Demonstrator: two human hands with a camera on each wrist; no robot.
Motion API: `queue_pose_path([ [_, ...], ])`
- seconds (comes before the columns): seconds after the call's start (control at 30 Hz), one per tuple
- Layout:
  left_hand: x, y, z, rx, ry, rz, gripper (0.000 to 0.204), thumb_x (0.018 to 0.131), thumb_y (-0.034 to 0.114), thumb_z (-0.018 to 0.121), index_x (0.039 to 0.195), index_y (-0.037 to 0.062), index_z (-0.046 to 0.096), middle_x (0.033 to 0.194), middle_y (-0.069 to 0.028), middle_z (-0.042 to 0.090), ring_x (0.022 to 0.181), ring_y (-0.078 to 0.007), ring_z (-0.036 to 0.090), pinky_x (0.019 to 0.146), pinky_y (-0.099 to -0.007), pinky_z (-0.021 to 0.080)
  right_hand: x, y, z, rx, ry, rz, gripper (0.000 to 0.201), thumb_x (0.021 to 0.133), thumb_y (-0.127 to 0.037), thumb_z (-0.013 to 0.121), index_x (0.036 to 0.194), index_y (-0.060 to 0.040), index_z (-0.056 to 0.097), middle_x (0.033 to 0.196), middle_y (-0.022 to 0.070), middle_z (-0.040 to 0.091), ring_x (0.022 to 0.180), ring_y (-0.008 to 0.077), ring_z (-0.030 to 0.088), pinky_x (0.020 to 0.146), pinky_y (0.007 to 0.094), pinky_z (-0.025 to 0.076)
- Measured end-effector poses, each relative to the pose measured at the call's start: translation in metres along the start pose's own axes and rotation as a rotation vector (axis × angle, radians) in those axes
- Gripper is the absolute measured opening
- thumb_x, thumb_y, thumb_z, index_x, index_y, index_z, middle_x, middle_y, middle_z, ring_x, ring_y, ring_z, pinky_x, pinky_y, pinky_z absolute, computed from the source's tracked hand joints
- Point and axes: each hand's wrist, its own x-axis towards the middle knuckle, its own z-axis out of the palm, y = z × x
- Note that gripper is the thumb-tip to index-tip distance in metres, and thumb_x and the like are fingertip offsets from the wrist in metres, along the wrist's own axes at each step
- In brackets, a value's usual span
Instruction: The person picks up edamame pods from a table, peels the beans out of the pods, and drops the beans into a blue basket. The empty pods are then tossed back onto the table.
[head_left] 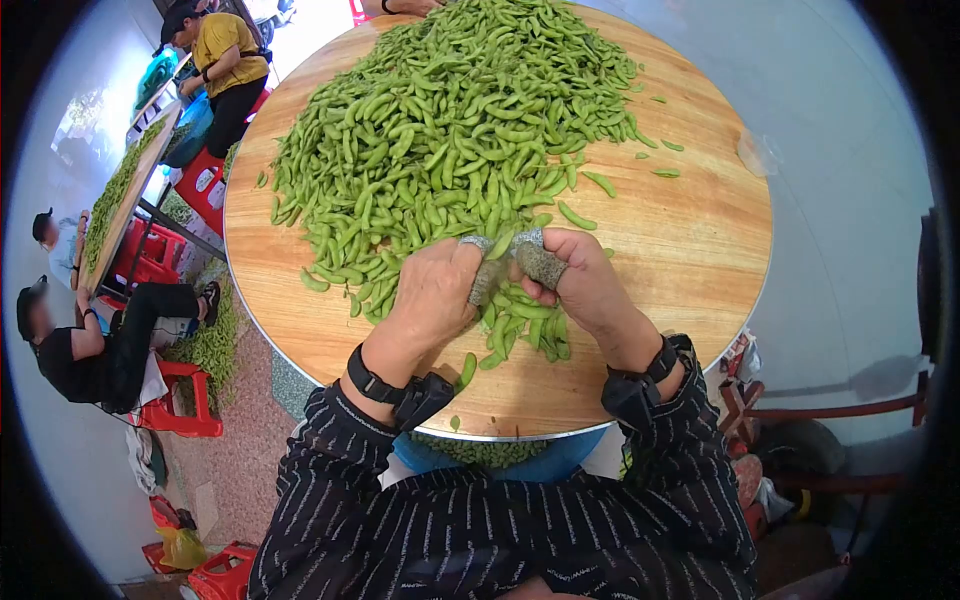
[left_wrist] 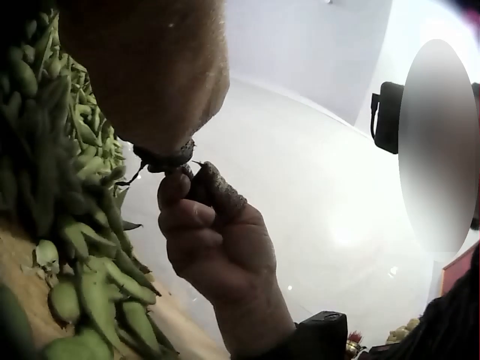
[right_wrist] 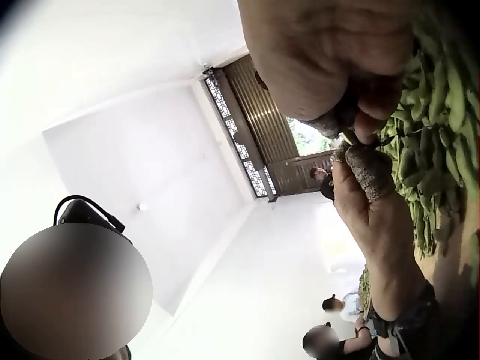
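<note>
Over the near part of a round wooden table (head_left: 690, 230), my two hands meet at the fingertips. My left hand (head_left: 432, 285) has its fingers curled and pinches a green soybean pod (head_left: 502, 243). On the other side of that pod, my right hand (head_left: 592, 285) holds its thumb and fingers bent against it. Grey rough coverings (head_left: 543, 264) wrap some fingertips of both hands. The pod is mostly hidden by fingers in the wrist views. A large heap of soybean pods (head_left: 450, 130) spreads just beyond the hands, and a few loose pods (head_left: 525, 312) lie beneath them.
A blue basin (head_left: 575, 458) with shelled beans stands below the table's near edge. Several people, one in a yellow shirt (head_left: 222, 45), are at another pod-covered table (head_left: 120, 195) on the left. Red stools (head_left: 180, 400) stand there. A clear plastic piece (head_left: 758, 155) lies at the right rim.
</note>
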Motion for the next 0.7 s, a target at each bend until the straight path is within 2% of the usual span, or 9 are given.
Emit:
queue_pose_path([
  [0.17,0.001,0.005,-0.003,0.038,0.023,0.040,0.022,0.059,0.004,0.059,0.080,0.0026,0.050,0.062,-0.0115,0.050,0.060,-0.0295,0.052,0.051,-0.0379,0.040,0.000,0.003,0.000,0.010,-0.006,0.008,0.009,0.080,-0.007,0.048,0.076,-0.0040,0.056,0.058,-0.0040,0.049,0.050,0.0024,0.042,0.043,0.0154,0.032],
  [0.23,0.001,0.006,-0.004,0.043,0.023,0.047,0.022,0.059,0.004,0.059,0.079,0.0027,0.051,0.062,-0.0112,0.050,0.060,-0.0292,0.052,0.050,-0.0377,0.040,0.001,0.003,0.003,0.021,0.022,0.010,0.013,0.082,-0.015,0.051,0.074,-0.0049,0.054,0.057,-0.0033,0.047,0.049,0.0027,0.039,0.043,0.0157,0.028],
  [0.37,-0.001,0.003,-0.001,0.055,0.003,0.061,0.024,0.059,0.004,0.059,0.081,0.0024,0.050,0.064,-0.0120,0.050,0.062,-0.0289,0.052,0.052,-0.0375,0.041,0.001,0.005,0.004,0.036,0.033,0.005,0.011,0.082,-0.013,0.051,0.074,-0.0055,0.054,0.059,-0.0034,0.048,0.049,0.0025,0.040,0.043,0.0153,0.029],
  [0.43,-0.002,0.003,0.001,0.055,0.001,0.071,0.024,0.060,0.004,0.059,0.082,0.0024,0.050,0.064,-0.0123,0.050,0.062,-0.0288,0.052,0.053,-0.0375,0.041,0.000,0.003,0.005,0.069,0.069,0.043,0.012,0.076,0.001,0.045,0.078,-0.0034,0.056,0.064,-0.0020,0.052,0.053,0.0037,0.044,0.046,0.0160,0.033],
  [0.53,-0.002,0.005,0.003,0.033,-0.014,0.059,0.024,0.061,0.003,0.059,0.083,0.0017,0.049,0.067,-0.0130,0.051,0.065,-0.0293,0.053,0.054,-0.0373,0.041,0.002,0.007,0.002,0.133,0.055,0.048,0.012,0.076,0.002,0.045,0.080,-0.0026,0.056,0.065,-0.0020,0.052,0.055,0.0042,0.044,0.048,0.0163,0.034],
  [0.6,-0.003,0.001,0.010,-0.146,0.068,0.058,0.018,0.068,0.007,0.057,0.083,0.0006,0.049,0.068,-0.0142,0.052,0.066,-0.0316,0.053,0.054,-0.0357,0.041,0.002,0.006,0.003,0.160,0.036,0.001,0.012,0.076,0.002,0.046,0.081,-0.0023,0.056,0.066,-0.0019,0.052,0.055,0.0044,0.044,0.048,0.0165,0.034],
  [0.63,-0.003,0.001,0.011,-0.146,0.069,0.060,0.018,0.068,0.007,0.057,0.083,0.0006,0.049,0.068,-0.0142,0.052,0.066,-0.0316,0.053,0.054,-0.0357,0.041,0.002,0.005,0.003,0.185,0.013,-0.047,0.011,0.077,0.001,0.047,0.082,-0.0019,0.056,0.067,-0.0018,0.053,0.055,0.0045,0.044,0.049,0.0167,0.034],
  [0.7,-0.005,0.002,0.012,-0.520,0.039,-0.110,0.016,0.078,0.014,0.053,0.084,0.0000,0.048,0.065,-0.0102,0.052,0.062,-0.0279,0.053,0.053,-0.0327,0.040,0.002,0.005,0.004,0.142,0.004,-0.097,0.010,0.077,0.000,0.048,0.083,-0.0020,0.056,0.068,-0.0019,0.053,0.056,0.0043,0.045,0.050,0.0168,0.034],
])
